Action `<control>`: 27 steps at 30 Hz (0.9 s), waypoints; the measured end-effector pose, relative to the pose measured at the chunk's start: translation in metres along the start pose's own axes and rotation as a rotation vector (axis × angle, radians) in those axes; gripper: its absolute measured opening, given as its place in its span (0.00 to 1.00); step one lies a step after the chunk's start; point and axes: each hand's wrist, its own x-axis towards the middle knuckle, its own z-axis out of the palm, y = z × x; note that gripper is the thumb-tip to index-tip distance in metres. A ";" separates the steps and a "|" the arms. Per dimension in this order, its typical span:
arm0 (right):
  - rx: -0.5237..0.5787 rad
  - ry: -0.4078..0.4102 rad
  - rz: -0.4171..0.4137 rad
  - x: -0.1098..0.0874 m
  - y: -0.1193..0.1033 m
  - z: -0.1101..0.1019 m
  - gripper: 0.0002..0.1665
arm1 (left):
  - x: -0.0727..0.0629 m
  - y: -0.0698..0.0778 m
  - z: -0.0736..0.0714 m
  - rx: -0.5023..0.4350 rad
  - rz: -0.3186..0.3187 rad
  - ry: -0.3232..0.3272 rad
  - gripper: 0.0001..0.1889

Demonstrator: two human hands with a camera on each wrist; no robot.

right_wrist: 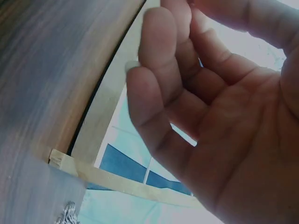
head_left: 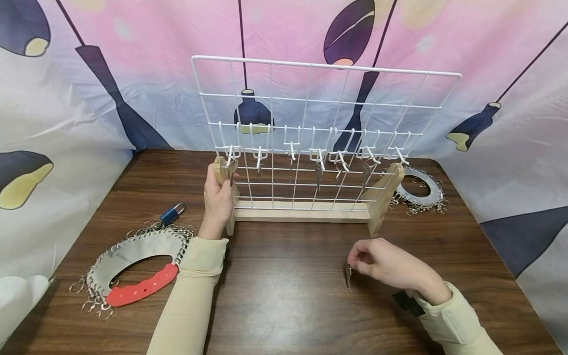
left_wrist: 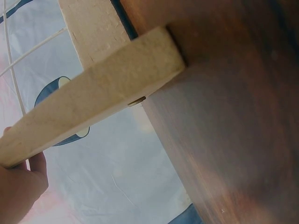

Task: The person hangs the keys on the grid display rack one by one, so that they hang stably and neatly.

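Observation:
A white wire grid rack (head_left: 310,65) stands on the table in a wooden frame (head_left: 301,215). My left hand (head_left: 217,202) grips the frame's left upright (left_wrist: 93,93), its fingers wrapped near the upper end. Several white hooks (head_left: 320,159) project from the grid, with keys (head_left: 318,177) hanging from them. In front of the rack at the right, my right hand (head_left: 390,264) pinches a key (head_left: 348,280) between thumb and fingertips, and it dangles low over the table. The right wrist view shows the curled fingers (right_wrist: 159,37); the key is hidden there.
At the left lies a large metal key ring with a red handle (head_left: 144,287) and many small clips along its edge. A blue padlock (head_left: 169,216) lies beside it. Another metal ring (head_left: 432,187) lies behind the rack's right upright (head_left: 385,197). Printed cloth (head_left: 155,74) surrounds the table.

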 end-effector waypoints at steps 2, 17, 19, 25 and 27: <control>0.000 0.022 0.008 0.000 0.000 -0.002 0.06 | 0.000 0.000 0.000 -0.007 -0.003 -0.005 0.17; 0.131 0.336 0.028 -0.005 -0.007 -0.018 0.02 | 0.001 -0.002 0.000 -0.055 -0.005 -0.016 0.18; 0.136 0.387 0.023 -0.005 -0.009 -0.021 0.03 | 0.001 -0.002 0.000 -0.049 -0.003 -0.017 0.18; 0.158 0.591 -0.004 -0.005 -0.016 -0.030 0.03 | 0.001 0.000 0.000 -0.032 0.003 -0.016 0.18; 0.180 0.673 -0.034 -0.005 -0.018 -0.033 0.04 | 0.000 0.000 0.000 -0.035 0.005 -0.013 0.18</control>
